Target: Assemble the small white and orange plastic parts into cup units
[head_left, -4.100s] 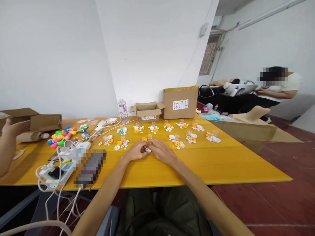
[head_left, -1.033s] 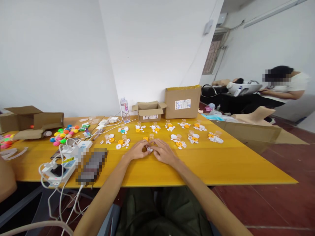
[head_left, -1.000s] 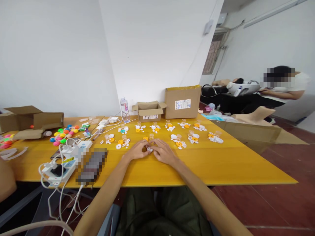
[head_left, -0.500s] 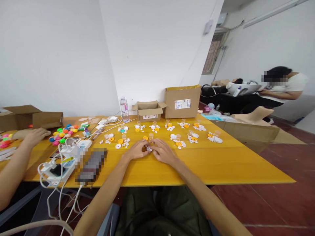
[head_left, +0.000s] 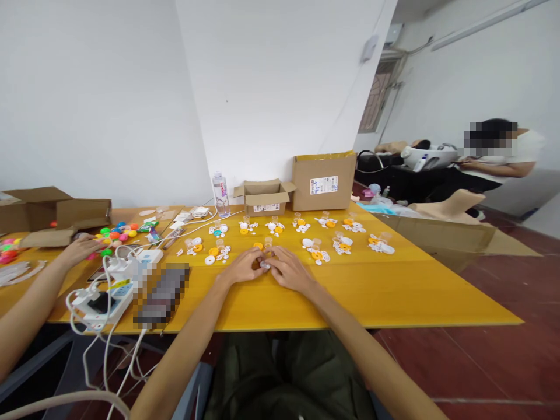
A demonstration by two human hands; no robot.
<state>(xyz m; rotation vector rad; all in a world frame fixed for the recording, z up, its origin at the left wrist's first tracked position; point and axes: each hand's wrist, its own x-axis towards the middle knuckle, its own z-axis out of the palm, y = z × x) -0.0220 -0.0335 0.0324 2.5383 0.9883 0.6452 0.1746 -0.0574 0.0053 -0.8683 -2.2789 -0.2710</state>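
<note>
At the middle of the yellow table (head_left: 394, 291), my left hand (head_left: 243, 266) and my right hand (head_left: 289, 269) meet, fingers curled inward. Between their fingertips is a small clear plastic piece (head_left: 264, 265), mostly covered, its exact kind too small to make out. Just beyond the fingers stand a clear cup (head_left: 268, 242) and an orange ring (head_left: 258, 246). To the left lies a cluster of white discs and an orange ring (head_left: 213, 252). Another cluster, with an orange wheel (head_left: 317, 255) and white pieces, lies right of my right hand.
Several similar clusters line the table's far half. Behind them stand a water bottle (head_left: 221, 195), a small open carton (head_left: 266, 201) and a large carton (head_left: 324, 184). A power strip (head_left: 126, 291) and phone (head_left: 161, 294) lie left. Another person's hand (head_left: 81, 251) is near colourful balls (head_left: 116, 235).
The other person's hand at the left has moved right, towards the colourful balls. My own two hands stay almost in place around the clear piece.
</note>
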